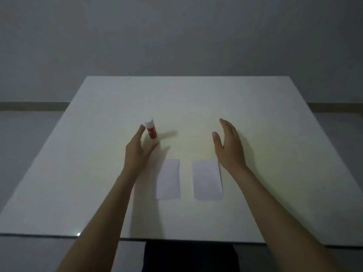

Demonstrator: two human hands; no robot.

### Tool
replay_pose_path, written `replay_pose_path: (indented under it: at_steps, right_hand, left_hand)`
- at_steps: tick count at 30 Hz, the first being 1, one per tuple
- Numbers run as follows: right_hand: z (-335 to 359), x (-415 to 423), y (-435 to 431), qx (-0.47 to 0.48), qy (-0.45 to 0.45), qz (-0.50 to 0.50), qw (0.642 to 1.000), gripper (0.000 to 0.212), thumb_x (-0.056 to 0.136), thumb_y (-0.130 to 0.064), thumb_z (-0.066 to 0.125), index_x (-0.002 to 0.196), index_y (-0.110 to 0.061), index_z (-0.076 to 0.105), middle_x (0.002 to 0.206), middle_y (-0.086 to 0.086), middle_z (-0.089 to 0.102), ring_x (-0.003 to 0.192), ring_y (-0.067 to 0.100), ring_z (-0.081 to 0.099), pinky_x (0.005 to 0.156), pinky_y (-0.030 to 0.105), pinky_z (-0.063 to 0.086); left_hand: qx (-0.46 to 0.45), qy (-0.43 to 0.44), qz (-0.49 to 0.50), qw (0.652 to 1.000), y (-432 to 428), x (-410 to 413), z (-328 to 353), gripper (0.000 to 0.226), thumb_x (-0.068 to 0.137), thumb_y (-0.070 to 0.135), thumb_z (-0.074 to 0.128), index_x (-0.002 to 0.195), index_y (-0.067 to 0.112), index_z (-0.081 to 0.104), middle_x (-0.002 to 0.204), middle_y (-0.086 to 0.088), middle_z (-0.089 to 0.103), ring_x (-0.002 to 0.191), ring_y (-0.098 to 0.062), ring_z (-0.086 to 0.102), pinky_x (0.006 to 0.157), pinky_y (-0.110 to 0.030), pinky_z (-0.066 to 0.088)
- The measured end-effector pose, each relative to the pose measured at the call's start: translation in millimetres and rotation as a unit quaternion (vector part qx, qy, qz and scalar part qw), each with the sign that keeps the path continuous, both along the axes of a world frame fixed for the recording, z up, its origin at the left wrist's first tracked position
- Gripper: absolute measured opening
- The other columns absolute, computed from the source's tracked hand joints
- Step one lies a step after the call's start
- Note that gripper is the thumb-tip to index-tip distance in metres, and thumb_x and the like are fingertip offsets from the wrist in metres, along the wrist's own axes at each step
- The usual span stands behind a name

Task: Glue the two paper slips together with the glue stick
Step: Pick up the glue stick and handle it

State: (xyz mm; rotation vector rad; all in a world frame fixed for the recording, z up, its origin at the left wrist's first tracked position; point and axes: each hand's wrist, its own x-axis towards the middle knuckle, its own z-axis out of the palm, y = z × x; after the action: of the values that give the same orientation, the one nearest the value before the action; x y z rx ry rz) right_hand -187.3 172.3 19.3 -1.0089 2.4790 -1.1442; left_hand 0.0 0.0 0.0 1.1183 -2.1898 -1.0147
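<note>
While capped, cylindrical glue stick (150,130), flat rectangular slips (168,179)

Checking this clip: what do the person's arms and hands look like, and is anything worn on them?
Both forearms are bare as far as the frame shows: no sleeves in view. The left hand and right hand wear no gloves, and no watch, bracelet or ring can be made out. The picture is dim and soft, so small marks or thin rings could not be told.

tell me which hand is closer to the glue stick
Left. The left hand is open right beside the glue stick, fingers either side of it, no grip visible. The right hand is open well off to its right, beyond the paper slips.
</note>
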Motion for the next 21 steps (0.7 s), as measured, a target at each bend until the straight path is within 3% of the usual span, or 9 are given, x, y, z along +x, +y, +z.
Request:
replay_pose_path:
  at_steps: [2, 6, 10, 13, 15, 17, 19, 21]
  right_hand:
    - [-6.6, 1.5, -3.9, -0.052, 0.050, -0.002, 0.997, 0.047, 0.098, -0.025, 0.040, 0.142, -0.009, 0.034, 0.151, 0.012, 0.035, 0.142, 0.024, 0.027, 0.115, 0.042, 0.027]
    - [-6.0, 21.5, -15.8, -0.130, 0.107, 0.005, 0.986, 0.043, 0.097, -0.026, 0.042, 0.138, -0.010, 0.041, 0.149, 0.012, 0.036, 0.139, 0.024, 0.032, 0.110, 0.036, 0.032]
    - [3.1, 50.8, -15.2, -0.162, 0.112, 0.027, 0.980, 0.041, 0.095, -0.024, 0.049, 0.134, -0.012, 0.046, 0.146, 0.012, 0.039, 0.133, 0.023, 0.039, 0.105, 0.032, 0.035]
    - [19.8, 64.1, -22.4, -0.177, 0.042, 0.033, 0.983, 0.042, 0.091, -0.025, 0.057, 0.131, -0.015, 0.050, 0.130, 0.010, 0.052, 0.105, 0.023, 0.058, 0.085, 0.027, 0.047]
    - [33.9, 67.9, -30.9, -0.175, -0.039, 0.023, 0.984, 0.043, 0.088, -0.034, 0.060, 0.126, -0.015, 0.054, 0.106, 0.008, 0.063, 0.077, 0.018, 0.063, 0.064, 0.016, 0.047]
    - [43.6, 70.5, -36.8, -0.164, -0.086, 0.003, 0.983, 0.045, 0.085, -0.049, 0.058, 0.108, -0.011, 0.062, 0.076, 0.005, 0.067, 0.052, 0.011, 0.059, 0.043, 0.010, 0.042]
    - [49.3, 72.4, -38.2, -0.133, -0.088, -0.004, 0.987, 0.054, 0.084, -0.060, 0.050, 0.084, -0.008, 0.065, 0.057, 0.003, 0.063, 0.039, 0.009, 0.053, 0.039, 0.015, 0.041]
    - [54.1, 71.9, -36.4, -0.113, -0.101, 0.003, 0.989, 0.048, 0.086, -0.054, 0.051, 0.070, -0.010, 0.060, 0.053, 0.005, 0.062, 0.034, 0.010, 0.051, 0.042, 0.020, 0.041]
  left_hand:
    - [-0.026, 0.039, 0.016, 0.999, -3.0, -7.2, -11.7, 0.047, 0.086, 0.027, 0.061, 0.132, 0.031, 0.051, 0.116, 0.013, 0.062, 0.102, -0.006, 0.056, 0.082, -0.022, 0.040]
    - [-0.046, 0.072, 0.053, 0.995, -10.4, -17.3, -27.1, 0.027, 0.084, 0.016, 0.064, 0.110, 0.016, 0.070, 0.108, -0.002, 0.073, 0.102, -0.018, 0.066, 0.083, -0.022, 0.043]
    - [-0.027, 0.121, 0.060, 0.990, 0.3, -6.9, -18.5, 0.032, 0.081, 0.013, 0.068, 0.112, 0.008, 0.067, 0.104, -0.013, 0.072, 0.093, -0.024, 0.070, 0.085, -0.024, 0.050]
    - [-0.101, 0.091, -0.006, 0.991, 12.2, 0.3, 1.7, 0.037, 0.080, 0.014, 0.070, 0.116, 0.005, 0.065, 0.102, -0.015, 0.066, 0.082, -0.019, 0.064, 0.080, -0.031, 0.054]
    - [-0.183, 0.070, -0.052, 0.979, 18.8, 4.4, 16.7, 0.033, 0.078, 0.013, 0.072, 0.110, 0.006, 0.069, 0.097, -0.014, 0.062, 0.077, -0.016, 0.055, 0.072, -0.024, 0.045]
    - [-0.231, 0.063, -0.079, 0.968, 23.8, 7.6, 31.7, 0.032, 0.075, 0.012, 0.075, 0.106, 0.007, 0.070, 0.096, -0.012, 0.062, 0.077, -0.017, 0.053, 0.072, -0.022, 0.040]
    - [-0.267, 0.057, -0.103, 0.956, 30.9, 10.7, 42.8, 0.032, 0.074, 0.010, 0.075, 0.106, 0.006, 0.070, 0.101, -0.011, 0.065, 0.081, -0.020, 0.059, 0.075, -0.023, 0.044]
    - [-0.288, 0.055, -0.118, 0.949, 36.9, 13.3, 49.8, 0.033, 0.075, 0.009, 0.075, 0.107, 0.006, 0.069, 0.106, -0.011, 0.069, 0.089, -0.023, 0.063, 0.079, -0.023, 0.046]
